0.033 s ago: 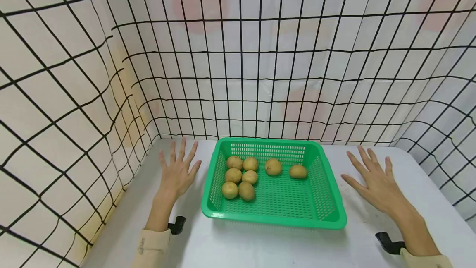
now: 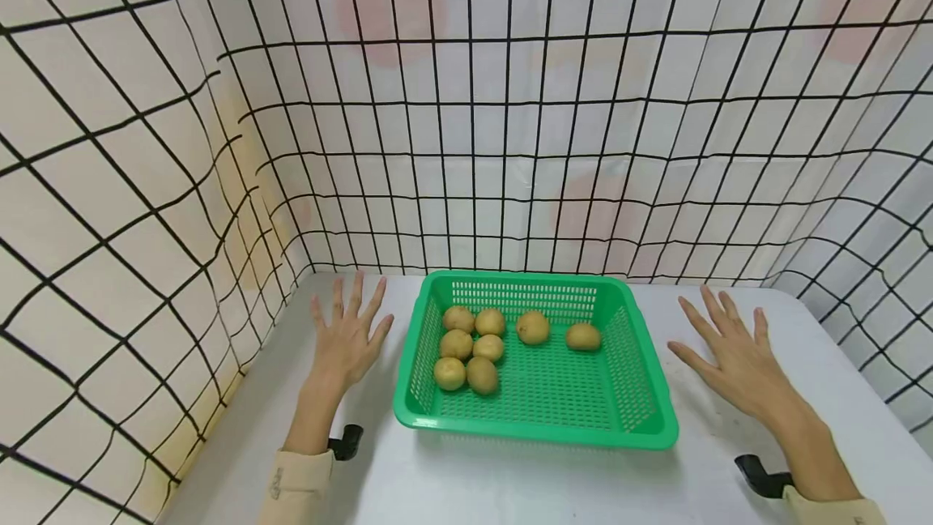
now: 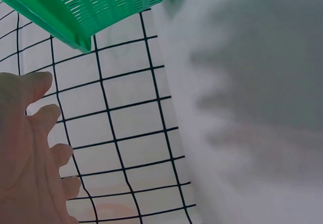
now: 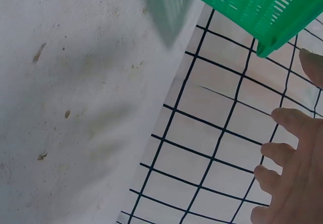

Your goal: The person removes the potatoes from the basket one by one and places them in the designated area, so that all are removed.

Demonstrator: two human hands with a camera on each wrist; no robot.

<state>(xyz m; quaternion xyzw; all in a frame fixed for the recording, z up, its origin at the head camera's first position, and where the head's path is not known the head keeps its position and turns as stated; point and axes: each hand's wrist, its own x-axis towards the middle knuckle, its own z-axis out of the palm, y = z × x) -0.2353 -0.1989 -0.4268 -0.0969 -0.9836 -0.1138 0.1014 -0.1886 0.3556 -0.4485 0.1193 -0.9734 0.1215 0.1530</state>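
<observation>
A green plastic basket (image 2: 535, 437) stands on the white table, holding several small yellow-brown potatoes (image 2: 533, 328). Most of these cluster at its left side, while one potato (image 2: 583, 337) lies apart toward the right. My left hand (image 2: 344, 349), fingers straight and spread, hovers left of the basket with nothing in it. On the opposite side my right hand (image 2: 745, 365) is likewise spread and holds nothing. In the left wrist view the palm and fingers (image 3: 45, 115) hang above the table, clear of the basket; the right wrist view gives the same for the right hand (image 4: 295, 168).
Black grid netting (image 2: 474, 152) over white sheeting rises behind the table and along both sides. The white table (image 2: 525, 492) carries small dark specks on its right part, seen in the right wrist view. A black wrist mount (image 2: 346, 441) sits at the left cuff, another mount (image 2: 761, 476) at the right.
</observation>
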